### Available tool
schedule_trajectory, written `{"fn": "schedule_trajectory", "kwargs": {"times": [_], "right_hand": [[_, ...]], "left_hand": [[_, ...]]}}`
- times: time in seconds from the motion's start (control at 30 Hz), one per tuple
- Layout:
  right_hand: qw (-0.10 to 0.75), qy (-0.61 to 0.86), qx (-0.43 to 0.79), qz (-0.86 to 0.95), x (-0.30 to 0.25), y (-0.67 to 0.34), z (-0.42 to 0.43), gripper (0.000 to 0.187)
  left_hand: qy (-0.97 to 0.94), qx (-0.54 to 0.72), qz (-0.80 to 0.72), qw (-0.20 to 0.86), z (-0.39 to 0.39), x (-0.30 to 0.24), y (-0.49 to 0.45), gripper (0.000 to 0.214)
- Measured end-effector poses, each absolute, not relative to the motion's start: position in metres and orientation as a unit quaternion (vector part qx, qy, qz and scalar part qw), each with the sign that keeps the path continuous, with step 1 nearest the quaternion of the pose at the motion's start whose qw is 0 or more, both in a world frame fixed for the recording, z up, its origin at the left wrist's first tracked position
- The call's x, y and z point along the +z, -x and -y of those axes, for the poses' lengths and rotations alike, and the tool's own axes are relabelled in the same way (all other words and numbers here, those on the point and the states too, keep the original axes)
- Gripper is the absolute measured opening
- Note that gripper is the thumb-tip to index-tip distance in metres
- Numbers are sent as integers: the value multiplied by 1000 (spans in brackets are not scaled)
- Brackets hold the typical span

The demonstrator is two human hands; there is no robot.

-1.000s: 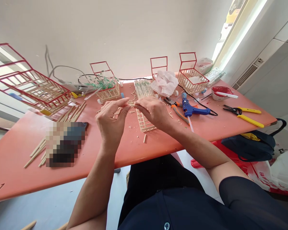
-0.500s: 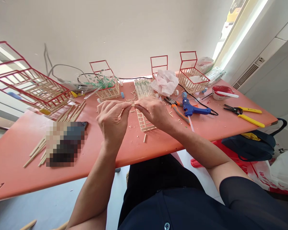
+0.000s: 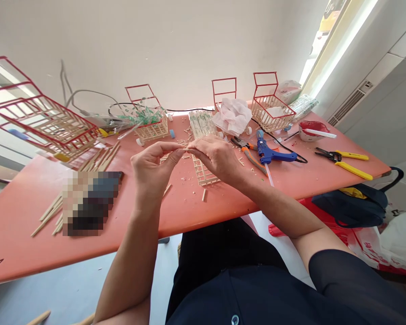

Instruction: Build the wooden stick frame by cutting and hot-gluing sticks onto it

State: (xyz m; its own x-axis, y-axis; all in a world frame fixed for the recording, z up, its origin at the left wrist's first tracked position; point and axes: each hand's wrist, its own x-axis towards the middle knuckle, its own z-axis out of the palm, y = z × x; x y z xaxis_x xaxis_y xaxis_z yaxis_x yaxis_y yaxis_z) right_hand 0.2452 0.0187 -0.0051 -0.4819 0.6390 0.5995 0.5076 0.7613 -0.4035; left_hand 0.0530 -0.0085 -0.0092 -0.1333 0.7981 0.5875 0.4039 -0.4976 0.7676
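Observation:
My left hand (image 3: 152, 169) and my right hand (image 3: 215, 158) meet fingertip to fingertip above the orange table (image 3: 27, 198). Both pinch a short thin wooden stick (image 3: 186, 149) between thumb and forefinger. Under my right hand lies a flat ladder-like frame of wooden sticks (image 3: 205, 174). A loose stick (image 3: 167, 189) lies on the table just below my left hand.
A blue glue gun (image 3: 272, 155), orange pliers (image 3: 248, 153) and yellow cutters (image 3: 348, 162) lie to the right. Stick baskets with red frames (image 3: 269, 106) stand at the back and far left (image 3: 43, 122). Loose sticks (image 3: 50, 214), a blurred object, crumpled tissue (image 3: 232, 116) and a red bowl (image 3: 309, 130) are around.
My left hand has turned and lifted a little, fingers curling more. A stick now lies on the table below it. My right hand stays in place.

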Motion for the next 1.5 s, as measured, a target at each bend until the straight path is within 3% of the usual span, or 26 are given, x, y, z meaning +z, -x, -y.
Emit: {"fn": "schedule_trajectory", "kwargs": {"times": [0.13, 0.53, 0.73, 0.9, 1.07, 1.23, 1.5], "right_hand": [[379, 338, 71, 858, -5, -245, -19, 56], [358, 335, 52, 870, -5, -246, -17, 58], [375, 335, 42, 864, -7, -246, -20, 55], [378, 337, 42, 861, -9, -246, -22, 53], [373, 338, 49, 863, -7, -246, -20, 60], [375, 338, 44, 862, -7, -246, -20, 63], [412, 322, 30, 852, -12, -247, -27, 53]], "left_hand": [[-617, 581, -478, 230, 7, -11, -50, 26], [-608, 588, -475, 241, 3, -12, -47, 12], [-619, 601, -457, 215, 7, -11, -52, 16], [-662, 573, -475, 89, 12, -6, -57, 4], [-678, 566, -468, 43, 10, -9, -57, 6], [-676, 572, -462, 45, 9, -10, -59, 5], [-663, 569, -479, 89, 9, -9, -55, 20]]}}
